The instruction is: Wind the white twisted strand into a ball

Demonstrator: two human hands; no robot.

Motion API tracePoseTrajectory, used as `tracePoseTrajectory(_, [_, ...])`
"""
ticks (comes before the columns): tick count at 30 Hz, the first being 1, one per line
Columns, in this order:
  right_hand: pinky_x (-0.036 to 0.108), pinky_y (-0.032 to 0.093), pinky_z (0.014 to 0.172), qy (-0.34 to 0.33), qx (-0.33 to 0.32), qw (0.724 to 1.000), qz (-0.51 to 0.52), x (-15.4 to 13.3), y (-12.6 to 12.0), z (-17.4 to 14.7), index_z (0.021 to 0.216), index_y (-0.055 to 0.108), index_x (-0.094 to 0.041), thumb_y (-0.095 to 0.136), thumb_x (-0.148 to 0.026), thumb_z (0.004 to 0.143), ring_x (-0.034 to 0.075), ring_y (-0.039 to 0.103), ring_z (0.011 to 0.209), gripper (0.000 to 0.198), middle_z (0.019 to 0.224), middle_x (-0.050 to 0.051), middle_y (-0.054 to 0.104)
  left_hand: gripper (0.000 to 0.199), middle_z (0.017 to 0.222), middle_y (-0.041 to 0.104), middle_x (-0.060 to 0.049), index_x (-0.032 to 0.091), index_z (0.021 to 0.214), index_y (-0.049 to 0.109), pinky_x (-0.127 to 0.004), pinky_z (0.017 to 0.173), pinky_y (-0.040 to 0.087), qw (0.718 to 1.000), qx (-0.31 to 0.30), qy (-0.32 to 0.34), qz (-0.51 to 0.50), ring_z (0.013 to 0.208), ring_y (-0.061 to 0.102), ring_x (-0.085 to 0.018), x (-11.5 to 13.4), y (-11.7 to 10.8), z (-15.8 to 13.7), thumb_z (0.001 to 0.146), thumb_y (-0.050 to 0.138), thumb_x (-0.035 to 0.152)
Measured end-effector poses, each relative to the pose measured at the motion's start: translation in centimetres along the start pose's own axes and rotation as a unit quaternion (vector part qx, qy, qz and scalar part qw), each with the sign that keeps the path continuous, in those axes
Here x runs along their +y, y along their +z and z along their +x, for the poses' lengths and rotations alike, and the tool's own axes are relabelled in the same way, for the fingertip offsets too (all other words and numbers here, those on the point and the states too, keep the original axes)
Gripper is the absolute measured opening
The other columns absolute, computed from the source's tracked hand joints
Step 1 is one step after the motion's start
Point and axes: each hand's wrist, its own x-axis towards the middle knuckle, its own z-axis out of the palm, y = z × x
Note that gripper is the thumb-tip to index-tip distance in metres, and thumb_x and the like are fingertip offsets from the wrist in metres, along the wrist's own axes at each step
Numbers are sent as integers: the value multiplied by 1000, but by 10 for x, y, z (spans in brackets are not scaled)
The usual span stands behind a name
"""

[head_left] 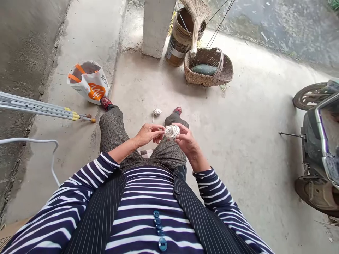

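Observation:
A small ball of white cotton string (172,132) is held in front of my lap. My right hand (186,140) grips it from the side, thumb and fingers around it. My left hand (150,134) is at the ball's left edge, thumb and forefinger pinched together. A second, smaller ball of string (157,112) lies on the floor beyond my knees. From it a thin strand (153,118) runs up toward my left hand; the piece between the fingertips is too fine to see clearly.
A white and orange bag (91,84) stands by my left foot, with metal crutches (47,107) beside it. Ahead are a pillar (156,30), a bucket (177,44), a broom (196,24) and a wicker basket (205,79) holding a green gourd (204,69). A motorbike (315,141) is at right.

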Motion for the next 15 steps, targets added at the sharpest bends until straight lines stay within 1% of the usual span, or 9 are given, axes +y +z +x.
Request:
tracePoseTrajectory(3, [31,60,67,12,-10,1000,17,1,-1,-2,102,72,-24,82,-18,60,17,65,81,44,93,0,72,33,62,67,-2,11,93,75,-18,45,43,998,1,24,52,47,58,-9,2,-2,-1,86,69,42])
tracePoseTrajectory(5, [30,61,66,19,-9,999,28,2,0,-3,102,72,-24,81,-17,59,17,65,79,44,93,0,72,26,63,67,-2,12,89,75,-17,47,44,995,10,35,97,51,59,-10,6,-2,-2,87,65,36])
tracePoseTrajectory(7, [29,61,64,29,-9,999,36,3,1,-3,101,72,-24,80,-16,57,16,65,78,46,92,-1,72,21,65,67,-2,13,85,75,-16,49,44,989,30,32,141,56,61,-10,8,-1,-3,87,61,29])
tracePoseTrajectory(11, [28,60,61,37,-14,998,40,4,4,-3,100,72,-24,81,-17,54,16,64,77,47,92,0,72,17,61,65,-1,13,77,73,-15,53,44,981,51,-1,187,57,60,-10,5,-1,1,82,59,19])
tracePoseTrajectory(15, [30,60,62,31,-32,999,25,8,4,-3,101,72,-24,83,-19,55,17,63,78,47,94,0,71,13,59,64,-1,13,68,69,-15,51,44,981,71,-58,170,56,60,-10,-2,-5,9,77,60,16])
